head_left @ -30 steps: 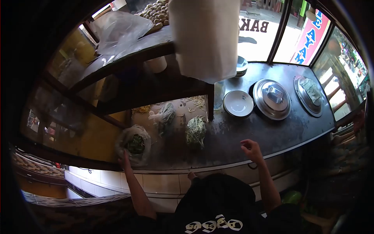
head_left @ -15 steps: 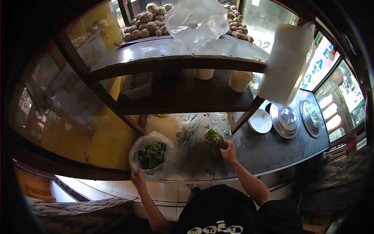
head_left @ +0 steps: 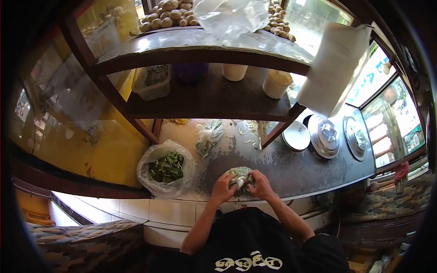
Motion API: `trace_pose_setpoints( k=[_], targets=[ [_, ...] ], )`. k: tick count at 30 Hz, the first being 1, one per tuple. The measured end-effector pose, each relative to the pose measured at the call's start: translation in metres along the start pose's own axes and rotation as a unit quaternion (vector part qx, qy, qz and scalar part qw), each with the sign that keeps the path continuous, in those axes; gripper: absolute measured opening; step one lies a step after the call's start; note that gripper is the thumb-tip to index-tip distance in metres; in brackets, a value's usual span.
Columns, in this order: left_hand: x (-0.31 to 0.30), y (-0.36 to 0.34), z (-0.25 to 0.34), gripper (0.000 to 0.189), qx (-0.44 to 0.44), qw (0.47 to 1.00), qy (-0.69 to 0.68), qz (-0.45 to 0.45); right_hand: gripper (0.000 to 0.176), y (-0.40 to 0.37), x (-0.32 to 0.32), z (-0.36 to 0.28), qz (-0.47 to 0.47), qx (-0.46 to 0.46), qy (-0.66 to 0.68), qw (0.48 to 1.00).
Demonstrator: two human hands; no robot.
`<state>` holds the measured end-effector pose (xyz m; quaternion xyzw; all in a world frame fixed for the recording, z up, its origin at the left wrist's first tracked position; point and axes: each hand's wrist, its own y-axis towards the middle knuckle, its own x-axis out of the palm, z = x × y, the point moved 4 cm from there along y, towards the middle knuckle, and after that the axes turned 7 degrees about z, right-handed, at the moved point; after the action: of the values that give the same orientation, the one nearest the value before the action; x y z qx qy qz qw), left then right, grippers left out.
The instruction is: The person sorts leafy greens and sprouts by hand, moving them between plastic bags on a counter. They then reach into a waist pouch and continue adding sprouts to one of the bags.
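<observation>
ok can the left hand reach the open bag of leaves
Likely yes: only bare counter separates the left hand from the open bag, though it's holding a wrapped bundle.

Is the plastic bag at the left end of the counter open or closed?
Open: the plastic bag has its mouth spread wide, with green leaves showing inside.

The held bag is thin, crinkled plastic; the lids, glossy metal; the surface, smooth, patchily worn.
</observation>
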<state>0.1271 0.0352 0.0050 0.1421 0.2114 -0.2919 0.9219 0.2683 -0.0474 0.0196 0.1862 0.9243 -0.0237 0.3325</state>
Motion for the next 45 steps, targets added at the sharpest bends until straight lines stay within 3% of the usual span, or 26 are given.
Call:
trace_pose_setpoints(
  k=[2,6,9,11,15,17,19,20,22,25,27,31,33,36,38,40,44,45],
  targets=[
    [0.013,0.002,0.001,0.031,0.016,0.997,0.068,0.016,0.024,0.003,0.000,0.002,0.028,-0.029,-0.122,0.992],
    [0.020,0.007,0.001,0.036,0.003,0.994,0.108,-0.007,0.024,0.006,0.008,0.012,0.063,-0.065,-0.132,0.987],
    [0.017,0.009,0.001,0.039,-0.009,0.996,0.076,-0.047,0.022,0.005,0.004,0.014,0.084,-0.070,-0.102,0.989],
    [0.021,0.006,-0.001,0.038,-0.090,0.989,-0.073,-0.096,0.017,0.006,-0.003,0.009,0.112,-0.054,-0.070,0.990],
    [0.030,-0.003,0.011,0.032,-0.030,0.999,0.026,0.006,0.012,0.011,-0.005,0.010,0.131,-0.033,-0.073,0.988],
    [0.036,-0.012,0.015,0.030,-0.003,0.991,0.131,0.003,0.013,0.008,0.008,0.020,-0.069,0.029,-0.033,0.997],
    [0.041,-0.020,0.018,0.030,0.032,0.976,0.213,0.009,0.014,0.003,0.007,0.014,-0.075,-0.024,-0.079,0.994],
    [0.043,-0.022,0.015,0.030,0.031,0.976,0.217,0.014,0.017,0.002,0.006,0.010,-0.076,-0.073,-0.127,0.986],
    [0.043,-0.025,0.016,0.028,0.076,0.971,0.215,0.068,0.018,0.002,0.007,0.009,-0.096,-0.078,-0.132,0.983],
    [0.046,-0.030,0.009,0.026,0.067,0.971,0.216,0.082,0.017,0.000,0.010,0.011,-0.074,-0.144,-0.170,0.972],
    [0.045,-0.029,0.009,0.024,0.051,0.974,0.202,0.089,0.019,0.003,0.014,0.021,-0.078,-0.079,-0.091,0.990],
    [0.037,-0.021,0.019,0.022,0.023,0.985,0.141,0.097,0.020,0.004,0.008,0.016,-0.009,-0.065,-0.045,0.997],
    [0.032,-0.016,0.025,0.022,0.021,0.995,0.028,0.094,0.020,0.005,0.002,0.015,0.007,0.029,0.068,0.997],
    [0.022,-0.007,0.035,0.023,-0.024,0.996,-0.040,0.072,0.017,0.007,-0.009,-0.003,0.035,0.050,0.117,0.991],
    [0.021,-0.006,0.039,0.020,-0.019,0.995,-0.060,0.076,0.015,0.007,-0.011,-0.011,0.030,0.041,0.130,0.990],
    [0.018,-0.005,0.050,0.014,0.044,0.993,-0.043,0.104,0.012,0.007,-0.005,-0.004,0.054,0.088,0.204,0.974],
    [0.028,-0.011,0.065,0.011,0.053,0.992,-0.104,0.051,0.010,0.015,0.007,0.046,0.122,0.177,0.306,0.927],
    [0.030,-0.010,0.062,0.009,-0.024,0.981,-0.181,0.069,0.010,0.016,-0.007,0.028,0.101,0.135,0.288,0.943]
  ],
)
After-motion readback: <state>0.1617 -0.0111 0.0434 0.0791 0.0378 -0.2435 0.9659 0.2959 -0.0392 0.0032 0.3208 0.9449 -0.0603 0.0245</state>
